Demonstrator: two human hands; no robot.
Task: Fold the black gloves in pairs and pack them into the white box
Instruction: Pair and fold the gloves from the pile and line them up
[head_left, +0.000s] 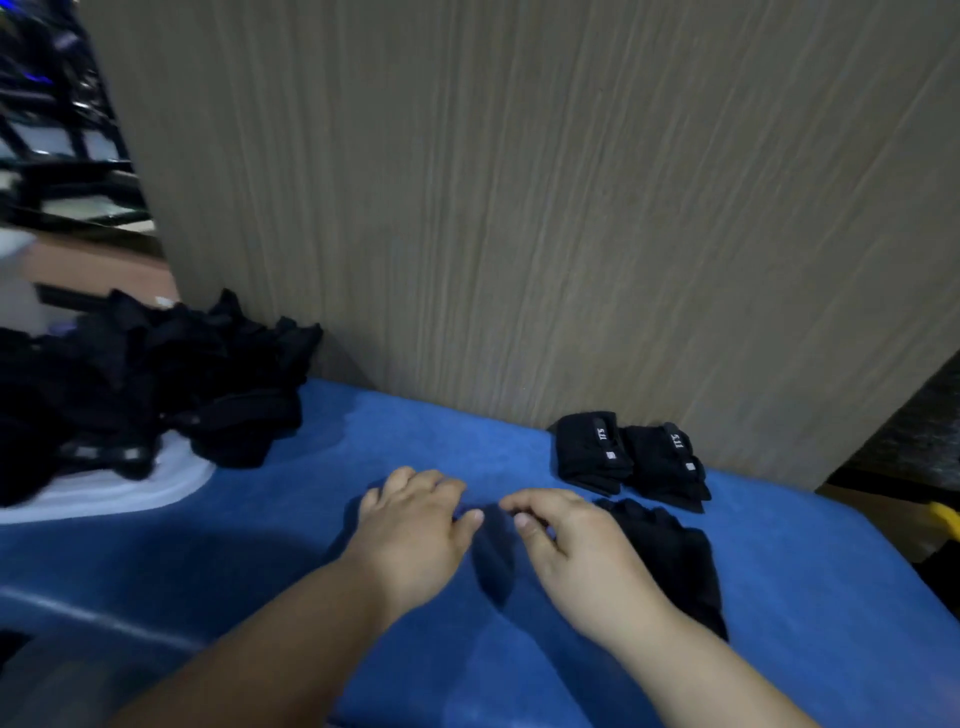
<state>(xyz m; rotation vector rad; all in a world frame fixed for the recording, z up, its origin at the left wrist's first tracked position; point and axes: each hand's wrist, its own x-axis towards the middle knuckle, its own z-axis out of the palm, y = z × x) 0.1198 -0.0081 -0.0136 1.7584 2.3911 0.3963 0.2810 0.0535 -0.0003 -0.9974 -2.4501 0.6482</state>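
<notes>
A flat black glove (675, 556) lies on the blue cloth (311, 519), and its left edge is hidden under my right hand (566, 551). That hand hovers with loosely curled fingers and nothing visible between thumb and forefinger. My left hand (415, 525) rests just beside it on the bare cloth, fingers bent down and holding nothing. Two folded glove pairs (592, 447) (665, 462) with small white labels lie side by side against the wooden panel. A loose heap of black gloves (145, 379) sits at the left, partly on a white object (130, 488) that I cannot identify.
A tall wood-grain panel (519, 208) closes off the back of the blue surface. Dark racks (52, 130) stand at the far left. The surface drops off at the right edge, where a yellow item (945, 519) shows.
</notes>
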